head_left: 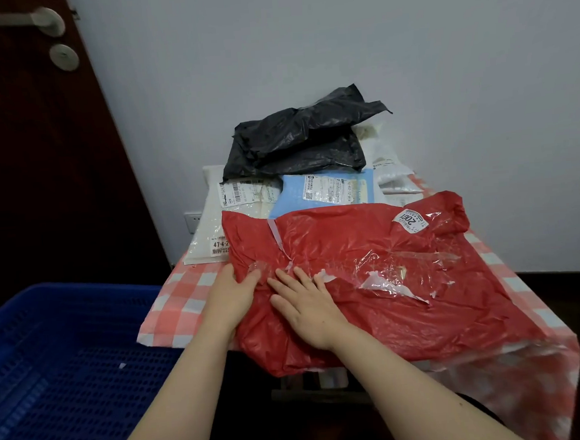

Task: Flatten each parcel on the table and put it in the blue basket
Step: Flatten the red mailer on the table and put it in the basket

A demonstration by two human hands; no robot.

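Item 1, red parcel (372, 282): on the checked table (184, 296), long axis left-to-right, blue basket (53, 391) just beyond its left end. Right hand (305, 309) presses flat on its near-left part, fingers straight. Left hand (232, 292), nearer the basket, is on the left edge; whether it pinches or merely rests cannot be told.

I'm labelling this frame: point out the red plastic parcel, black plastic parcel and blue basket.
red plastic parcel (426, 320): head view, crinkled lower middle.
black plastic parcel (297, 143): head view, wrinkled centre.
blue perforated plastic basket (70, 389): head view, bare floor.
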